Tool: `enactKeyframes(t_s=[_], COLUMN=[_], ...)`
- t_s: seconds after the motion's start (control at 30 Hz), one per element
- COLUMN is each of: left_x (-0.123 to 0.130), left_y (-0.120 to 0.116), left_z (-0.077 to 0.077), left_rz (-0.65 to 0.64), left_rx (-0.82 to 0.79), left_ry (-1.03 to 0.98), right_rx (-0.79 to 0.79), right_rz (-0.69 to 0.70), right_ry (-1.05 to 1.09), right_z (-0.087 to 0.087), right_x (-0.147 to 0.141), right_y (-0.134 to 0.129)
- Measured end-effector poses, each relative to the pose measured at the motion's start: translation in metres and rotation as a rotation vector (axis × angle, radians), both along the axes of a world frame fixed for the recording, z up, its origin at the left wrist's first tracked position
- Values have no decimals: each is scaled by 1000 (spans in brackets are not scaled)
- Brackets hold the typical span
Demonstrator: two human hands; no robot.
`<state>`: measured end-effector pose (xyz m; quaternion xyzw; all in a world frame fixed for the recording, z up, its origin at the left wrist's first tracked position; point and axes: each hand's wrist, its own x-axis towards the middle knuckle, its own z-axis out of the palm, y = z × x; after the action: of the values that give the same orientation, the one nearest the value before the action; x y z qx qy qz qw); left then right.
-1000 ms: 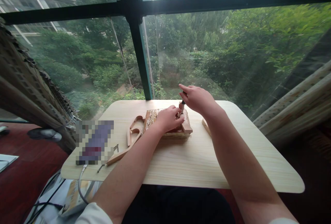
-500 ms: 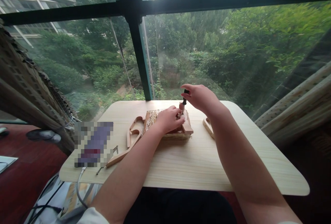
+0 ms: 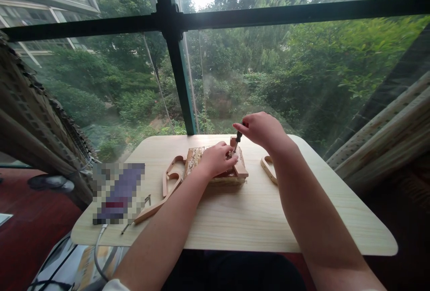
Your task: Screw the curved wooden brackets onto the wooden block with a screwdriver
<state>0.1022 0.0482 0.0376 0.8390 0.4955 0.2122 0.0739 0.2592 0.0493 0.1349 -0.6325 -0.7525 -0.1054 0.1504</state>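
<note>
My right hand is closed round the dark handle of a screwdriver, which leans with its shaft pointing down at a light wooden piece. That piece lies on a box-like block with a mottled, shiny surface. My left hand presses on the block beside the screwdriver tip, its fingers at the wooden piece; whatever is between the fingertips is too small to make out. A curved wooden part lies left of the block, partly behind my left forearm.
Another curved wooden part lies by my right forearm. Screws and a blurred-out phone-like object with a cable are at the table's left. A window stands behind the table.
The screwdriver leans more to the right, and my right hand has turned and shifted slightly right round its handle. The whole view has moved a little.
</note>
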Motion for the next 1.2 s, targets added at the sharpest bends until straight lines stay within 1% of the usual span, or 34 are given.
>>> enactKeyframes(t_s=[0.03,0.13,0.2,0.4,0.5,0.63,0.73,0.87,0.93,1.03,1.2], left_x=[0,1,1,0,0,0,0,0,-1,-2,-4], left_y=[0,0,0,-1,0,0,-1,-1,0,2,9], left_z=[0,0,0,0,-1,0,0,0,-1,-3,-7], left_rz=[0,0,2,4,8,5,7,-8,-7,35,13], left_rx=[-1,4,5,6,6,0,4,-1,-16,-29,73], left_ry=[0,0,0,4,6,5,0,-11,-54,-215,-484], right_rx=[7,44,52,13,19,54,84,203,276,351,375], right_rz=[20,170,238,241,231,207,244,257,247,215,175], right_ry=[12,57,79,139,136,79,32,115,177,227,250], right_z=[-1,-3,-4,-2,-2,-3,-2,7,12,17,20], right_x=[0,2,3,6,7,4,2,4,6,11,16], right_y=[1,5,7,8,9,9,5,-7,-13,-19,-19])
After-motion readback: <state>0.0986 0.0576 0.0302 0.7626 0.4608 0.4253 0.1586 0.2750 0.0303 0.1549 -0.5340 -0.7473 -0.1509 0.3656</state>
